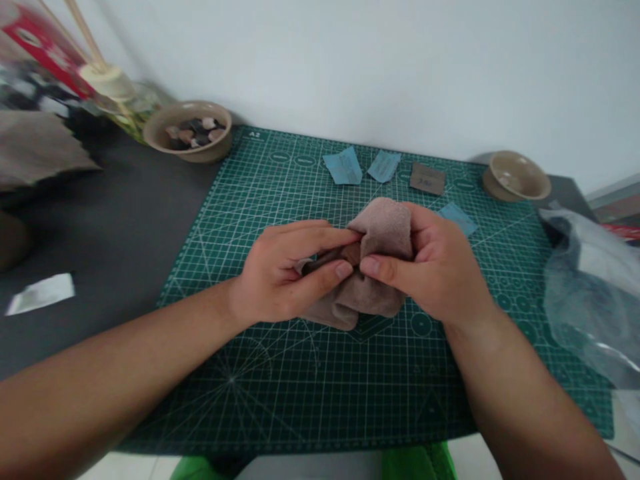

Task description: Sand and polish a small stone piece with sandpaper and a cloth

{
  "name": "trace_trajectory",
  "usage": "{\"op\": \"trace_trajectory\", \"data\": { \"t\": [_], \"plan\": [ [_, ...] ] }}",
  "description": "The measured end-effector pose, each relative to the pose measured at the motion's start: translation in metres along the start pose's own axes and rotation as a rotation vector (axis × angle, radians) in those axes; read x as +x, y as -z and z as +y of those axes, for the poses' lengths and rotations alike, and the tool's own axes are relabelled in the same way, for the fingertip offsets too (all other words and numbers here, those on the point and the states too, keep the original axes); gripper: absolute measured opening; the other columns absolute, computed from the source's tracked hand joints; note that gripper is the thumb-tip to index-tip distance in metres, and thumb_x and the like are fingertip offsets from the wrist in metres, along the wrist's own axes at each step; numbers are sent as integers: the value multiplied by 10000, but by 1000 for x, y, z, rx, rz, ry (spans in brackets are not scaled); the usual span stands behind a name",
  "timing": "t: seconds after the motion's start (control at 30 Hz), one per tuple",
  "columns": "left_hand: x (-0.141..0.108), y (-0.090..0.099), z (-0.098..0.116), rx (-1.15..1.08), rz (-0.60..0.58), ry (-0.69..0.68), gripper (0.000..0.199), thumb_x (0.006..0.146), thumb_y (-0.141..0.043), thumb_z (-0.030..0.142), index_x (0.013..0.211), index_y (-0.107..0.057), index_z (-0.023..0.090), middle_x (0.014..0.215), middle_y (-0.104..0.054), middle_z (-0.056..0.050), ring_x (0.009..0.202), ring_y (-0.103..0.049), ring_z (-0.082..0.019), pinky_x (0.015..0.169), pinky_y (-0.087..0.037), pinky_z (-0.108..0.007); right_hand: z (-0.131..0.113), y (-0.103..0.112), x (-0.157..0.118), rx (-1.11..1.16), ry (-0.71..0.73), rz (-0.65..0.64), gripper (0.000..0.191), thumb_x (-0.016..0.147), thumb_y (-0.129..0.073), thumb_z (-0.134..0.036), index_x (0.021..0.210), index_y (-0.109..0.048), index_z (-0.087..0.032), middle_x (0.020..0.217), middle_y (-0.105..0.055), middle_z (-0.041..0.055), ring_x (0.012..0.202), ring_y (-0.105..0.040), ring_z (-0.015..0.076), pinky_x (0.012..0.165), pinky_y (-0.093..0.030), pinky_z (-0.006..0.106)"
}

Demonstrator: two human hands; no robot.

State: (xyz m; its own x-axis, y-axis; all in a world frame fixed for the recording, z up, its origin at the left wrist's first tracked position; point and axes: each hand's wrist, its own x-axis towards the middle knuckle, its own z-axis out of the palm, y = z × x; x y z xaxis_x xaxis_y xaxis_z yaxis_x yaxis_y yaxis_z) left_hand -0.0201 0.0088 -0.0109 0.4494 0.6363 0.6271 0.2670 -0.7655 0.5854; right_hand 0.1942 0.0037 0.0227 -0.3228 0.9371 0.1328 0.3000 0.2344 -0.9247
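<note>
Over the middle of the green cutting mat [295,373], both hands grip a soft brownish-grey cloth [373,293]. My left hand [295,270] pinches its left part between thumb and fingers. On the other side, my right hand [430,267] holds a folded part of the cloth, thumb in front and fingers behind. Between the fingertips a small brown piece [351,253] shows within the cloth's folds; its full shape is hidden. Past the hands lie blue paper pieces [344,167] and a grey-brown square [427,179] with writing.
At the back left stands a bowl of stones [187,153], beside a reed diffuser [110,83]. A second bowl [515,177] is at the back right. Clear plastic bag [590,293] at right; white scrap [43,293] and brown cloth [40,147] at left.
</note>
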Motion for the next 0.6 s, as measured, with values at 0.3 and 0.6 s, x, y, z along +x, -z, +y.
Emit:
{"op": "trace_trajectory", "data": {
  "t": [0.3,0.6],
  "plan": [
    [-1,4,7,90,-42,-65,238,1031,-511,359,931,-626,177,694,-653,-12,580,-609,-121,528,-476,-230,-3,-3,-3,64,37,-92,236,786,-832,-384,888,-703,-215,770,-668,-23,683,-589,142,597,-460,262],
    [-1,6,9,287,-73,-260,168,1019,-508,317,966,-587,179,779,-678,-51,637,-634,-163,586,-509,-287,4,0,3,307,-110,-242,269,764,-845,-342,914,-681,-190,784,-621,-13,687,-552,124,571,-452,222]
  ]
}}
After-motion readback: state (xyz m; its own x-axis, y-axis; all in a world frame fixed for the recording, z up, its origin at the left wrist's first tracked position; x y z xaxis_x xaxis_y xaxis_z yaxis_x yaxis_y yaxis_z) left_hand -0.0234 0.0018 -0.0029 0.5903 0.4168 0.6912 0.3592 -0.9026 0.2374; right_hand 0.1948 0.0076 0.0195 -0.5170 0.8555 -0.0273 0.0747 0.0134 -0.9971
